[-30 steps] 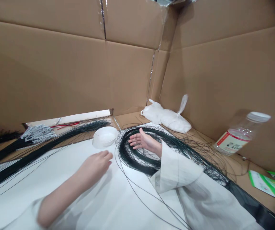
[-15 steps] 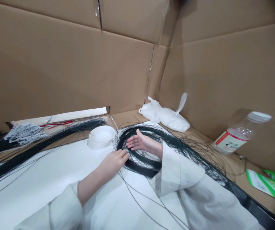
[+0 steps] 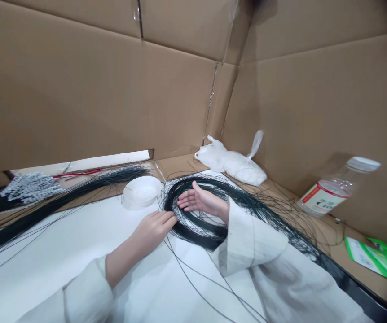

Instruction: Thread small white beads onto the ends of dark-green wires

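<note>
On white tabletop (image 3: 62, 251), flat wire coil (image 3: 193, 224) trailing rightward; both hands, left (image 3: 153, 226) and right (image 3: 198, 202), open, fingertips resting on it.

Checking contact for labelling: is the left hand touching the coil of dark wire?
Touching. The head view shows the left hand with fingertips against the coil of dark wire.

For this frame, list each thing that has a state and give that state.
Left hand: open, fingertips on the wire coil.
Right hand: open, flat inside the coil.
Wire coil: looped, lying flat.
White bowl: upright.
Plastic bag: knotted shut.
Bottle: capped, leaning.
</note>
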Tool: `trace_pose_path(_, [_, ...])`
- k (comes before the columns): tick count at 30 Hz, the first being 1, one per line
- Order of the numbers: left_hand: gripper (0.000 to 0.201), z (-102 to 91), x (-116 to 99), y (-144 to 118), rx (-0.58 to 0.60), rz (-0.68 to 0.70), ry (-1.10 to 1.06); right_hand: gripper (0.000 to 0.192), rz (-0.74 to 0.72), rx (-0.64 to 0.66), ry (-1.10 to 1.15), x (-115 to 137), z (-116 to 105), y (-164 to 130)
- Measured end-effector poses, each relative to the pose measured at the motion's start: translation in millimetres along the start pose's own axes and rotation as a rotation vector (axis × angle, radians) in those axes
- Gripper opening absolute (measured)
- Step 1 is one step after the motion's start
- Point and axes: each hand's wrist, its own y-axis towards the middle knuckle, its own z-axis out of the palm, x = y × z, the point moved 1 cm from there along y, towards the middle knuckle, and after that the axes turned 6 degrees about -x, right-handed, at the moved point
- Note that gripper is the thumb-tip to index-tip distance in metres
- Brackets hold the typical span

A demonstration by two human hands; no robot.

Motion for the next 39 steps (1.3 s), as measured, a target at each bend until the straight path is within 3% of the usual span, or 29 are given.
trace_pose_path(7, [0.017,-4.7,9,-18,-0.189,-0.141,0.015,0.068,-0.001,0.016,0.002,-1,-1,0])
trace_pose_path(15, [0.018,-11.6,9,-19,-0.107,-0.271,-0.049,0.069,-0.008,0.024,-0.001,-3,-3,3])
trace_pose_path(22, [0.022,3.5,1,-8,-0.07,-0.109,-0.061,0.067,-0.006,0.025,-0.011,-7,-6,6])
trace_pose_path(29, [0.022,-0.6,1,-6,0.003,-0.137,-0.045,0.066,-0.014,0.026,-0.04,-7,-5,5])
trace_pose_path(35, [0.019,-5.2,7,-13,-0.041,-0.302,-0.139,0.052,-0.077,0.074,-0.184,-5,0,0])
trace_pose_path(39, [0.016,-5.0,7,-14,-0.077,-0.409,-0.226,0.039,-0.202,0.213,-0.372,-1,5,-9])
